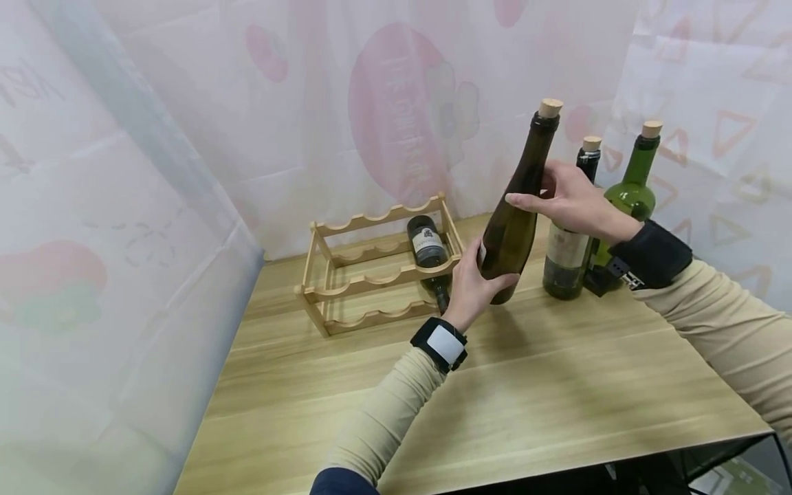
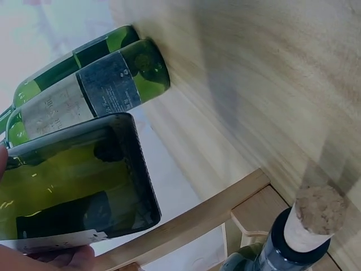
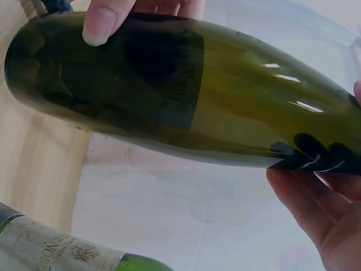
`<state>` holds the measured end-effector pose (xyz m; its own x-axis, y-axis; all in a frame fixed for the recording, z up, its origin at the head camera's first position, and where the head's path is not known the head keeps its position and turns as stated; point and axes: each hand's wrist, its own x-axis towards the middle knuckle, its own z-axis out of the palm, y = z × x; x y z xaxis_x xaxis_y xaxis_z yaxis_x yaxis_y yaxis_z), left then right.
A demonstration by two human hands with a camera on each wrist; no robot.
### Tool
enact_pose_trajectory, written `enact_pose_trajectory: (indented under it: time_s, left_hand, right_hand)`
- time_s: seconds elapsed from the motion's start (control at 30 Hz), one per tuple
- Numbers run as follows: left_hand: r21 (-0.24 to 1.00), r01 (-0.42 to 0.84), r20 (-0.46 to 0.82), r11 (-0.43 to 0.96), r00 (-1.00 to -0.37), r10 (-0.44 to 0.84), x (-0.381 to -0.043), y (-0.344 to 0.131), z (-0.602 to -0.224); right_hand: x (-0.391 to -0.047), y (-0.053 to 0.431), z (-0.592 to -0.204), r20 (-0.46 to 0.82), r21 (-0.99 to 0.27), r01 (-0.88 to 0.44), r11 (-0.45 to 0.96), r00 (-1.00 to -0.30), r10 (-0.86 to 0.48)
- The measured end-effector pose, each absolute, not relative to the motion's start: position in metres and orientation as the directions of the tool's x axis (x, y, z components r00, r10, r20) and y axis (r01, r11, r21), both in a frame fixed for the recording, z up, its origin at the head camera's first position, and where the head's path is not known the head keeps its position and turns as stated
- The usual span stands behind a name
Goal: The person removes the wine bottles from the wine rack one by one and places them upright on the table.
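Note:
Both hands hold a dark olive wine bottle (image 1: 512,230) with a cork in its neck, tilted in the air above the table. Low on its body, my left hand (image 1: 475,285) grips it between thumb and fingers; the thumb also shows in the right wrist view on the bottle (image 3: 141,84). My right hand (image 1: 578,199) pinches it higher up, near the shoulder. To the left of the bottle stands a wooden wine rack (image 1: 383,278). A labelled dark bottle (image 1: 428,244) lies in its rightmost place, corked neck toward me.
A labelled bottle (image 1: 566,258) and a green bottle (image 1: 632,192), both corked, stand upright behind my right hand and wrist. The wooden table (image 1: 322,405) meets printed curtains (image 1: 297,137) at the back and sides.

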<state>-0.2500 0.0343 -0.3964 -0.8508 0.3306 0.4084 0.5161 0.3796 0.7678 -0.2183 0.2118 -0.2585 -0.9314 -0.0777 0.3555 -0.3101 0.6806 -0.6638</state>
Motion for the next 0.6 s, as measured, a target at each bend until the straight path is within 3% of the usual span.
enact_pose_trajectory:
  time_s: [0.6]
  left_hand:
    - [0.762,0.515,0.399,0.393,-0.851,0.341,-0.239,0.030,-0.394]
  right_hand:
    - [-0.209,0.215,-0.261,0.347,-0.676,-0.284,0.680,-0.937,-0.046]
